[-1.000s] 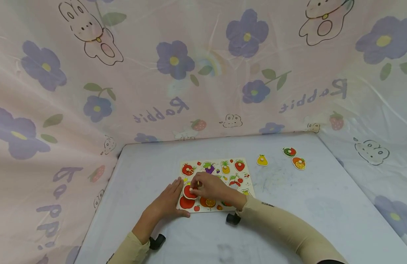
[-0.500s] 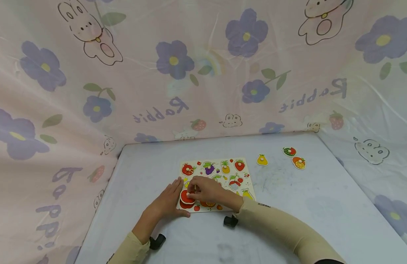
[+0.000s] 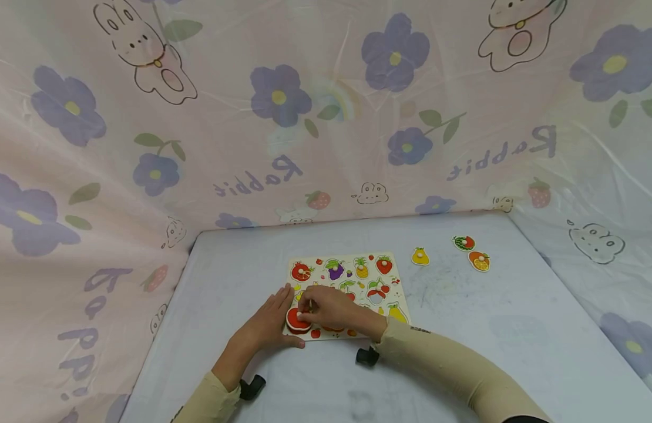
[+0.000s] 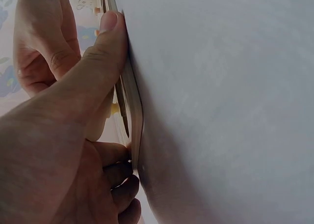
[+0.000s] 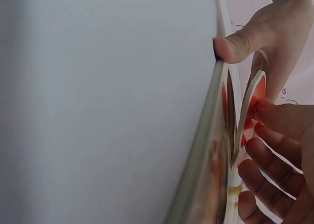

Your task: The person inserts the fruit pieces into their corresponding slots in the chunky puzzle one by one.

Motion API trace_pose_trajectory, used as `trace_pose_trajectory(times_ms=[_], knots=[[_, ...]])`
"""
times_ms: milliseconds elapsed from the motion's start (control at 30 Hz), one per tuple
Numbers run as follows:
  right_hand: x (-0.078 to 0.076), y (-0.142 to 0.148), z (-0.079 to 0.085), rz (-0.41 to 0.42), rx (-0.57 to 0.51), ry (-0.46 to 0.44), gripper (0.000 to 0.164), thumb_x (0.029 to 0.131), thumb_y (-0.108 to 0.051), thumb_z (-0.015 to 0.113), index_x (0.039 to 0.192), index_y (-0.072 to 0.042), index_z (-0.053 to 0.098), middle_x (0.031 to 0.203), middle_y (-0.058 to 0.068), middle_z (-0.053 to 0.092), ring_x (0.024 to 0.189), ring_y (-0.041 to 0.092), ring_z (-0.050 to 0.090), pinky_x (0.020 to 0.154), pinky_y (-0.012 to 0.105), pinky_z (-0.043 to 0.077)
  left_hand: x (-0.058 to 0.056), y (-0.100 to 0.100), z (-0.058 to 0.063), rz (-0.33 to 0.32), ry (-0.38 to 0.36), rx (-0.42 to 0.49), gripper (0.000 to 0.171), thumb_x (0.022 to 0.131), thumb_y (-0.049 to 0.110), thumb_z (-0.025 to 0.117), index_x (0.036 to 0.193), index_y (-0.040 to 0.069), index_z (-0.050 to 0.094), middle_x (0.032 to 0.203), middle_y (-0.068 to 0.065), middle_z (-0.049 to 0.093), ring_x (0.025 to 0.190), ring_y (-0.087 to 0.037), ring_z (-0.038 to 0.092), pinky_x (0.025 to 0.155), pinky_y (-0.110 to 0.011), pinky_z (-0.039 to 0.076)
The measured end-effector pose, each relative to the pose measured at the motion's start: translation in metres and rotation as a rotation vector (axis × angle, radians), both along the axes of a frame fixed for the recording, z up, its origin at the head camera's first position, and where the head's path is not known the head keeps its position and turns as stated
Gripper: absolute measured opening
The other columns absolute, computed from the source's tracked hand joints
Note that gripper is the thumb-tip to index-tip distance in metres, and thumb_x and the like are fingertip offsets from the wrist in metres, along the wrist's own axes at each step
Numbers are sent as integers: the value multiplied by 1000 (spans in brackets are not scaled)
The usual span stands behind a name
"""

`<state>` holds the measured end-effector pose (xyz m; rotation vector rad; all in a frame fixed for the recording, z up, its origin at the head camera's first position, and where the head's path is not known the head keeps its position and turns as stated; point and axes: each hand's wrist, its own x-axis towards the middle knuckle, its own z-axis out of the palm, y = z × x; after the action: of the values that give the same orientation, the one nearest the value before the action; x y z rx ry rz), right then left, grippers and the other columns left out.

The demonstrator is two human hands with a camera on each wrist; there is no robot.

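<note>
My right hand (image 3: 328,308) pinches the small knob of a red apple puzzle piece (image 3: 296,320) over the front left corner of the fruit puzzle board (image 3: 310,262). In the right wrist view the apple piece (image 5: 251,111) is tilted, one edge close to the board and the other raised off it. My left hand (image 3: 268,320) lies at that same corner, fingers extended along the board's left side and thumb at its front edge. The left wrist view shows the thumb (image 4: 105,47) against the board's edge. My right hand covers the middle of the board.
Right of the board lies a pear piece (image 3: 420,257). Farther right are a watermelon piece (image 3: 464,243) and an orange piece (image 3: 479,261). Pomegranate (image 3: 301,271), grape (image 3: 335,269), pineapple (image 3: 361,268) and strawberry (image 3: 384,265) pieces fill the board's back row. A patterned curtain (image 3: 326,147) hangs behind the white table (image 3: 453,329).
My right hand has carried the apple piece towards the front left corner, down over the red apple picture on the board. The left hand has stayed in place.
</note>
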<state>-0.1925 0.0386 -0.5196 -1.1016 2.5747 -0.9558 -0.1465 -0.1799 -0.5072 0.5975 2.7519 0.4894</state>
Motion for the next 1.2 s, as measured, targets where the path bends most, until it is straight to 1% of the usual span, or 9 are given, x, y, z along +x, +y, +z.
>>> trace_pose_trajectory(times_ms=[100, 200, 400, 600, 833, 1200], knots=[[1, -1, 0, 3, 11, 0, 12, 99, -32, 81, 104, -23, 74, 91, -17, 63, 79, 0, 54, 68, 17, 49, 0, 0, 0, -5, 2, 5, 126, 78, 54, 94, 166, -7, 27, 176, -24, 21, 163, -40, 21, 132, -54, 21], [1, -1, 1, 1, 18, 0, 12, 99, -32, 81, 104, -23, 74, 90, -17, 63, 79, 0, 54, 68, 17, 49, 0, -1, 0, -7, 1, -11, 127, 79, 56, 93, 167, -6, 26, 177, -23, 20, 164, -39, 20, 133, -53, 20], [1, -1, 0, -3, 22, -5, 12, 99, -32, 81, 103, -24, 73, 90, -17, 62, 79, 1, 54, 68, 18, 49, 1, 0, 0, 8, -2, -18, 127, 78, 56, 93, 167, -5, 26, 177, -22, 21, 164, -38, 21, 133, -53, 21], [-2, -3, -3, 4, 32, -10, 11, 98, -30, 82, 103, -24, 74, 92, -17, 64, 81, 0, 55, 70, 17, 50, 1, -1, -2, -4, 8, -24, 127, 78, 57, 93, 166, -6, 26, 176, -22, 21, 164, -38, 21, 133, -53, 21], [-1, -6, -3, 6, 75, -16, 10, 99, -31, 81, 103, -25, 74, 94, -17, 64, 81, -1, 55, 70, 17, 50, 0, -1, -2, -4, 0, -20, 127, 78, 57, 93, 167, -6, 26, 177, -22, 21, 164, -38, 21, 133, -53, 20], [-1, -10, -3, 11, 108, 21, 8, 98, -30, 83, 97, -25, 77, 94, -15, 61, 77, 0, 53, 65, 16, 48, -1, -1, -3, -7, 6, -27, 127, 78, 59, 92, 167, -6, 27, 176, -22, 22, 164, -38, 21, 133, -53, 21]])
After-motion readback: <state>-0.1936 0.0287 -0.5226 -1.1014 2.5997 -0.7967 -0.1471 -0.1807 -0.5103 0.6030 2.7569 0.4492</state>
